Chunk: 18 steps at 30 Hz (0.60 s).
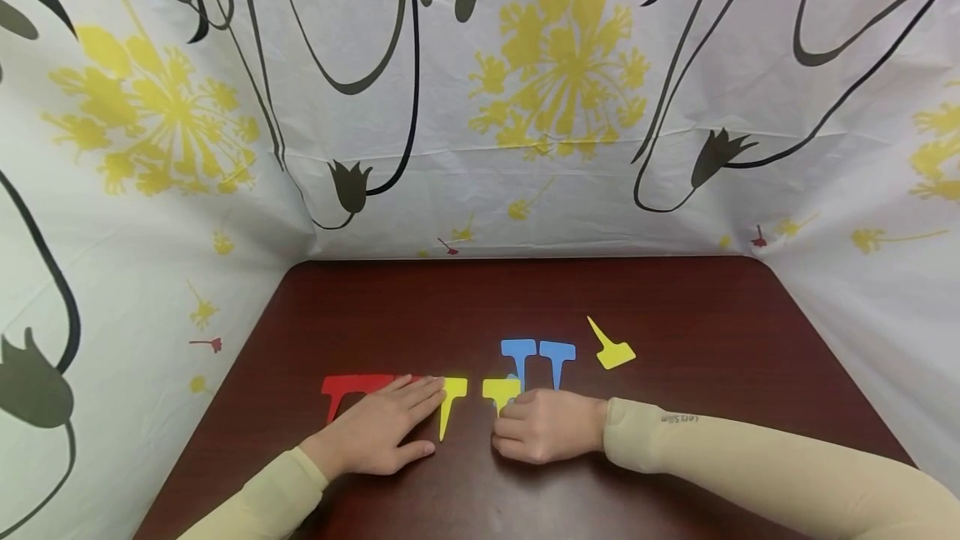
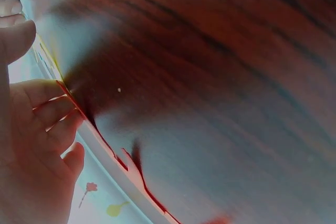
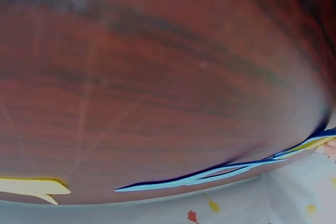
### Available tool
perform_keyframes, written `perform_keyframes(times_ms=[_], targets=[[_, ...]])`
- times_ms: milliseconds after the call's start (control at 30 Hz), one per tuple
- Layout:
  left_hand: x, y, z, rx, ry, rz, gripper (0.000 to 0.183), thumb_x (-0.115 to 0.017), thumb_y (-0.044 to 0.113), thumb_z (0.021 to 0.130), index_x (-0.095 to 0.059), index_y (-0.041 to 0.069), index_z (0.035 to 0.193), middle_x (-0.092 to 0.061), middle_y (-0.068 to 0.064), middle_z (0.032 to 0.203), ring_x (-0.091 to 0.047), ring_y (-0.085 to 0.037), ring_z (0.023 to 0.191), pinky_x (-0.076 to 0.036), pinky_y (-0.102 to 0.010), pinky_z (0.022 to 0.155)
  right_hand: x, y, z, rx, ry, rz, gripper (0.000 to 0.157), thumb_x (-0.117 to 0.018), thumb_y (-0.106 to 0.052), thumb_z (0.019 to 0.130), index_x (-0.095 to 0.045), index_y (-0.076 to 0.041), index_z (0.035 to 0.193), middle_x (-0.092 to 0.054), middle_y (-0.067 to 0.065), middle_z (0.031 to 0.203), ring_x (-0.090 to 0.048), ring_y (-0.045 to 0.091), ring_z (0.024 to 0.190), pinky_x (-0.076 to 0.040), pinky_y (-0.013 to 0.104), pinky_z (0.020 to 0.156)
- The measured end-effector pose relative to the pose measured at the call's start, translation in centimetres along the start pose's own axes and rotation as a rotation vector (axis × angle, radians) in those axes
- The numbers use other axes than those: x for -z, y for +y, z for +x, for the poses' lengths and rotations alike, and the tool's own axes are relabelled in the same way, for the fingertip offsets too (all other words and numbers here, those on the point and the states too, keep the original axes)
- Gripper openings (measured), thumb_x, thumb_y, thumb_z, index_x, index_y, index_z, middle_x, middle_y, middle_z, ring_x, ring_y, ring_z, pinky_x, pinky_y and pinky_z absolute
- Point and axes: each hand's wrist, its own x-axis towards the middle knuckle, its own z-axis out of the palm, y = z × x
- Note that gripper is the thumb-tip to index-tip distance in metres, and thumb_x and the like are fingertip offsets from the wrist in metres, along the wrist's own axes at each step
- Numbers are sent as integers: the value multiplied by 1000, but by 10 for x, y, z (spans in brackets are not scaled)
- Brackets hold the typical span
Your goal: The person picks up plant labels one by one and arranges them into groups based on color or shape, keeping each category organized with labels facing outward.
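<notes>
Across a tabletop [image 1: 474,486] gap, left fingers [image 1: 424,391] flat on red tags [image 1: 349,384], right fingers [image 1: 512,430] round a yellow tag [image 1: 500,389]

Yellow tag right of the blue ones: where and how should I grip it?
Likely best: pinch the yellow tag by its wide head, coming from the near right. The head faces that way, its narrow stem points away, and blue tags lie to its left.

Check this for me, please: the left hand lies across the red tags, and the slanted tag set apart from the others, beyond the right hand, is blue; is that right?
Not quite: the slanted tag beyond the right hand is yellow, not blue, as the head view shows. The left hand does lie across the red tags.
</notes>
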Motion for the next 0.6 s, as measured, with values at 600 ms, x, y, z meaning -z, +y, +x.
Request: perform_keyframes(times_ms=[600], targets=[[1,-1,-1,1,6,-15,69,-44,53,104,-37,9,156,-31,-8,162,-29,-22,149,-26,-48,119,0,6,8,-549,-99,238,22,-66,-17,88,-73,-15,108,-64,-4,99,-59,13,91,-55,29,68]])
